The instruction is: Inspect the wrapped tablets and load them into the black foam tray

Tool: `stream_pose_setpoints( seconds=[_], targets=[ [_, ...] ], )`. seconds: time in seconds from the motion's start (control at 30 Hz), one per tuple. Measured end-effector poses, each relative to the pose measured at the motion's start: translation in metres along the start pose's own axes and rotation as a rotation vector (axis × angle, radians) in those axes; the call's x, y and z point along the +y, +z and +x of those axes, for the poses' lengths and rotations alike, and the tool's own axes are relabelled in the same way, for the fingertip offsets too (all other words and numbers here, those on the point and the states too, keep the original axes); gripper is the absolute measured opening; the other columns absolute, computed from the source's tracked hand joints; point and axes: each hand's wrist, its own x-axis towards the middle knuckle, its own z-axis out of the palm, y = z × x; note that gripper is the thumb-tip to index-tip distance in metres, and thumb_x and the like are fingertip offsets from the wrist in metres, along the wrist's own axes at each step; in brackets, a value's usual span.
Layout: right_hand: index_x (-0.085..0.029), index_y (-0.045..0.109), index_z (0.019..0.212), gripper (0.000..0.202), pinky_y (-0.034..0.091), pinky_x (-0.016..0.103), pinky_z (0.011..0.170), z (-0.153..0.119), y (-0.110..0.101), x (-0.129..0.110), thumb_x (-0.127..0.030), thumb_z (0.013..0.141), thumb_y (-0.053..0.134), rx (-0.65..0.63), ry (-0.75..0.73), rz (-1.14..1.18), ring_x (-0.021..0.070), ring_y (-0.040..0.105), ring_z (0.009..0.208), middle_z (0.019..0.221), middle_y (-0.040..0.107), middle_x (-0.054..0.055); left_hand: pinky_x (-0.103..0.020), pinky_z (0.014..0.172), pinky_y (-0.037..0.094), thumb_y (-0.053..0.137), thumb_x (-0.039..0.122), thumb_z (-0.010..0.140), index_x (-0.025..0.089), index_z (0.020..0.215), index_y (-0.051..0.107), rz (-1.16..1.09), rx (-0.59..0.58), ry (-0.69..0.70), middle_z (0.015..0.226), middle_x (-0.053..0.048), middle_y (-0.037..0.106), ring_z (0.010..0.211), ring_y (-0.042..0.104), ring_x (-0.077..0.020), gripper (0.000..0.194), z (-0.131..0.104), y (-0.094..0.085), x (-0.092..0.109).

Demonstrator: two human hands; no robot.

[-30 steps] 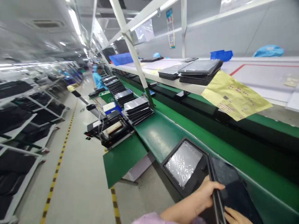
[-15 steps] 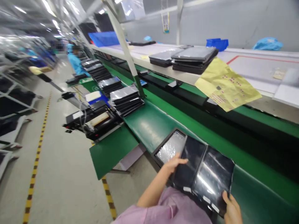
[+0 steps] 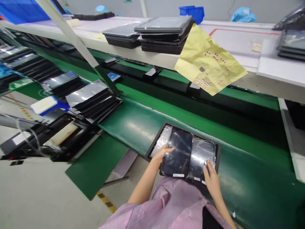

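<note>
My left hand (image 3: 159,156) grips the left edge of a dark tablet-sized screen panel (image 3: 179,149), its thumb lying on the glossy face. Beside it lies a second shiny panel (image 3: 201,152) under clear film. My right hand (image 3: 211,178) rests on that one near its lower right, fingers stretched out. White labels show along the lower edges of both panels. Underneath is a black tray (image 3: 218,159), where a silvery film-covered piece (image 3: 162,140) shows at the left. The left hand's other fingers are partly hidden.
The green bench (image 3: 133,117) runs along a conveyor (image 3: 152,98) carrying small devices. Stacked trays (image 3: 95,100) stand at the left, near a black fixture (image 3: 64,136). A shelf above holds stacked tablets (image 3: 164,28), a hanging yellow sheet (image 3: 211,63) and a blue bin (image 3: 192,14).
My view has swung right. The panels are now over the black tray, lying flatter. My right hand has left the right panel's corner and lies on its face.
</note>
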Motion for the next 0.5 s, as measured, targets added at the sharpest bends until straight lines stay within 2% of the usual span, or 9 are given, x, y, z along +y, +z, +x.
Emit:
stream_pose_setpoints(
  seconds=[0.1,0.17,0.23,0.33,0.4,0.5],
  targets=[
    [-0.018,0.040,0.143,0.100,0.046,0.044,0.105,-0.001,0.018,-0.021,-0.079,0.066,0.060,-0.100,0.249,0.402,0.0287,0.055,0.123,0.141,0.050,0.017,-0.027,0.059,0.048,0.085,0.040,0.045,0.015,0.096,0.059,0.037,-0.087,-0.060,0.066,0.000,0.064,0.058,0.059,-0.0146,0.062,0.011,0.018,-0.010],
    [-0.015,0.048,0.134,0.102,0.050,0.041,0.096,0.003,0.025,-0.026,-0.074,0.055,0.071,-0.018,0.332,0.510,0.0278,0.062,0.108,0.123,0.062,0.016,-0.028,0.065,0.050,0.079,0.046,0.060,0.015,0.096,0.061,0.170,-0.087,-0.030,0.072,-0.002,0.065,0.065,0.061,-0.0158,0.051,0.019,0.020,-0.009],
    [-0.013,0.053,0.126,0.095,0.050,0.041,0.094,0.005,0.025,-0.023,-0.067,0.052,0.075,0.117,0.312,0.498,0.0263,0.063,0.098,0.106,0.067,0.013,-0.030,0.076,0.051,0.065,0.044,0.079,0.014,0.099,0.065,0.551,0.040,0.117,0.084,-0.007,0.067,0.079,0.063,-0.0184,0.036,0.025,0.008,-0.002],
    [-0.013,0.053,0.127,0.089,0.045,0.043,0.101,0.002,0.014,-0.012,-0.063,0.057,0.073,0.287,0.224,0.424,0.0256,0.062,0.102,0.109,0.065,0.014,-0.043,0.101,0.043,0.044,0.028,0.091,0.008,0.106,0.065,1.092,0.329,0.317,0.113,-0.019,0.062,0.112,0.055,-0.0294,0.033,0.031,-0.027,0.012],
    [-0.012,0.052,0.128,0.088,0.041,0.044,0.105,-0.003,0.004,-0.006,-0.060,0.058,0.073,0.343,0.190,0.404,0.0257,0.060,0.105,0.114,0.064,0.016,-0.052,0.107,0.034,0.041,0.023,0.090,0.001,0.116,0.060,1.203,0.450,0.317,0.127,-0.027,0.051,0.125,0.042,-0.0379,0.039,0.034,-0.049,0.013],
    [-0.010,0.055,0.127,0.086,0.043,0.043,0.100,-0.011,-0.006,-0.001,-0.057,0.057,0.073,0.440,0.223,0.378,0.0242,0.061,0.095,0.103,0.066,0.014,-0.051,0.101,0.038,0.042,0.029,0.091,-0.001,0.128,0.050,1.426,0.589,0.329,0.130,-0.029,0.046,0.121,0.043,-0.0397,0.048,0.038,-0.063,0.000]
  ],
)
